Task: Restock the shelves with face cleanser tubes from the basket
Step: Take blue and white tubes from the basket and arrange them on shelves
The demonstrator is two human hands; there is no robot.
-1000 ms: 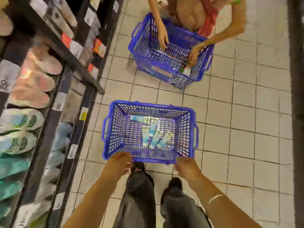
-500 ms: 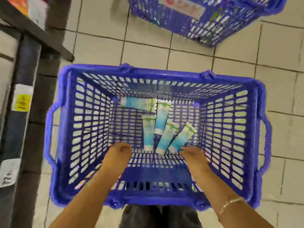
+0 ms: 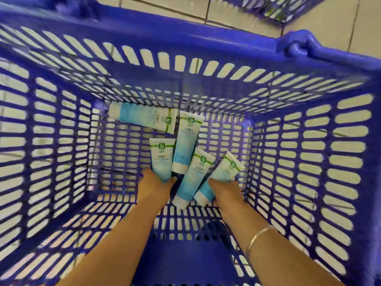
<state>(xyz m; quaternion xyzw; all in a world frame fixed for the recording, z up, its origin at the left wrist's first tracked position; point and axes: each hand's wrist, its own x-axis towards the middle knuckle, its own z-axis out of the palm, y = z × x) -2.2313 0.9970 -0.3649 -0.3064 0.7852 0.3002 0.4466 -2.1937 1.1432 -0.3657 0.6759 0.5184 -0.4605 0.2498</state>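
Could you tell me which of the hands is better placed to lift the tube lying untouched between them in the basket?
Probably the right hand: the middle tube lies beside the tube it grips, cap end close by. The left hand grips the left tube, slightly further off.

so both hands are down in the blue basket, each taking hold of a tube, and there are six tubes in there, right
Not quite: the head view shows five tubes, not six. The rest holds. Both hands are in the blue basket; the left hand has its grip on the leftmost upright tube, and the right hand on the rightmost tube.
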